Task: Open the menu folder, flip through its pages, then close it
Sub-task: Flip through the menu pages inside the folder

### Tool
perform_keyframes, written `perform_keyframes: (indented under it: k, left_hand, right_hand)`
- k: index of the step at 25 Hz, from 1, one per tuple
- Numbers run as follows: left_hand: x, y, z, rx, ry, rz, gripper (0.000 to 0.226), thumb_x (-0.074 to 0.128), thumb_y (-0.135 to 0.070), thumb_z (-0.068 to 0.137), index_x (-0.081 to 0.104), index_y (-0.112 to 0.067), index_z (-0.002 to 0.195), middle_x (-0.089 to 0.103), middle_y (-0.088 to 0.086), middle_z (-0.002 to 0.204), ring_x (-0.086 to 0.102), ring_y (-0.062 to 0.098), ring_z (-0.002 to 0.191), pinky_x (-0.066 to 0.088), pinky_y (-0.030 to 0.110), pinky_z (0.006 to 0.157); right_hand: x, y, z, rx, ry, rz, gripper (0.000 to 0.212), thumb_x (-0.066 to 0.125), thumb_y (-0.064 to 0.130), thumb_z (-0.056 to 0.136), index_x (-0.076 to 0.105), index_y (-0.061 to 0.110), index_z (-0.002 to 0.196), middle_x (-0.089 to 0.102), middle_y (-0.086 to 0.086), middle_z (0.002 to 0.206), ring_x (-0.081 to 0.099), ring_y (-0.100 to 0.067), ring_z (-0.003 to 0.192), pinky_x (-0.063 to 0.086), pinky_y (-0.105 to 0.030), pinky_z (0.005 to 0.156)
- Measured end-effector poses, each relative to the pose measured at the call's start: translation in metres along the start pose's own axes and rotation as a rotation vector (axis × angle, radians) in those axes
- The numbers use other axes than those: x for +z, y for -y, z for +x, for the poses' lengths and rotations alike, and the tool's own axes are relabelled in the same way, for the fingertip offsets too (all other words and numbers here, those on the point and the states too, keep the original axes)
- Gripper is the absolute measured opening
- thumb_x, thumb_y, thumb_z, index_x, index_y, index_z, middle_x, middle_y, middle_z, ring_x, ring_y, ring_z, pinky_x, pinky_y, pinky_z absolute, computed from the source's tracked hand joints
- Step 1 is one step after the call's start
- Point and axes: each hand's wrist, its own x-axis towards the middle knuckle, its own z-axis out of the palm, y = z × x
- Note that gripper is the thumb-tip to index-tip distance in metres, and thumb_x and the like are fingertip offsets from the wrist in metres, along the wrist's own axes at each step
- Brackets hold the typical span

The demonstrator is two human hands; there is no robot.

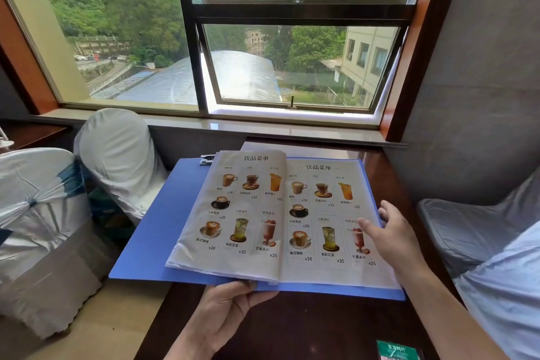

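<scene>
A blue menu folder (152, 231) lies open on a dark wooden table (306, 327), its left cover hanging past the table's left edge. Two drink-menu pages (263, 213) with pictures of cups and glasses face up. My left hand (225, 310) grips the folder's near edge at the spine, thumb on top. My right hand (391, 237) rests on the right page near its outer edge, fingers spread, thumb on the paper. I cannot tell whether it pinches a page.
Chairs in white covers (117, 155) stand at the left, another covered seat (473, 231) at the right. A window sill (263, 126) runs behind the table. A metal clip (207, 159) shows at the folder's top. A green card (397, 351) lies at the table's near edge.
</scene>
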Motion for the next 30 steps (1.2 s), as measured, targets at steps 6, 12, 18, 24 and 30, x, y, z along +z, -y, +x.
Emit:
perform_keyframes:
  k: [6, 12, 18, 24, 30]
  left_hand:
    - [-0.003, -0.006, -0.003, 0.007, 0.035, 0.020, 0.066, 0.070, 0.019, 0.075, 0.059, -0.017, 0.129, 0.058, 0.027, 0.137, 0.054, 0.050, 0.124, 0.055, 0.064, 0.083]
    - [0.001, -0.011, -0.006, 0.012, 0.053, 0.092, 0.061, 0.074, 0.016, 0.073, 0.062, -0.014, 0.126, 0.059, 0.028, 0.135, 0.056, 0.050, 0.123, 0.056, 0.062, 0.083]
    - [0.000, -0.015, -0.011, -0.012, 0.058, 0.080, 0.067, 0.073, 0.017, 0.074, 0.059, -0.016, 0.130, 0.053, 0.031, 0.140, 0.052, 0.051, 0.126, 0.056, 0.062, 0.086]
    - [0.009, -0.015, -0.010, 0.054, 0.007, 0.025, 0.063, 0.072, -0.001, 0.084, 0.053, -0.031, 0.135, 0.058, 0.018, 0.141, 0.053, 0.042, 0.129, 0.055, 0.058, 0.091]
    - [0.011, -0.012, -0.009, 0.108, -0.188, 0.104, 0.065, 0.055, 0.014, 0.082, 0.051, -0.027, 0.133, 0.065, 0.021, 0.131, 0.063, 0.041, 0.118, 0.061, 0.050, 0.081]
  right_hand:
    - [-0.003, -0.013, 0.012, 0.237, 0.158, 0.401, 0.014, 0.064, 0.010, 0.093, 0.067, 0.015, 0.106, 0.080, -0.010, 0.084, 0.078, -0.033, 0.075, 0.062, -0.050, 0.059]
    - [0.003, -0.015, 0.012, 0.096, 0.096, 0.421, 0.017, 0.066, 0.009, 0.092, 0.066, 0.020, 0.105, 0.080, -0.005, 0.085, 0.078, -0.027, 0.073, 0.062, -0.043, 0.054]
    - [0.006, -0.018, 0.012, 0.033, 0.092, 0.443, 0.020, 0.066, 0.008, 0.092, 0.066, 0.024, 0.104, 0.080, -0.002, 0.087, 0.078, -0.027, 0.075, 0.064, -0.048, 0.059]
    - [0.010, -0.026, 0.008, 0.019, 0.120, 0.489, 0.020, 0.066, 0.010, 0.092, 0.066, 0.026, 0.103, 0.079, -0.004, 0.090, 0.078, -0.030, 0.078, 0.063, -0.054, 0.063]
    - [0.007, -0.033, 0.007, 0.028, 0.149, 0.543, 0.018, 0.064, 0.012, 0.094, 0.065, 0.026, 0.105, 0.079, -0.006, 0.092, 0.078, -0.031, 0.080, 0.063, -0.053, 0.062]
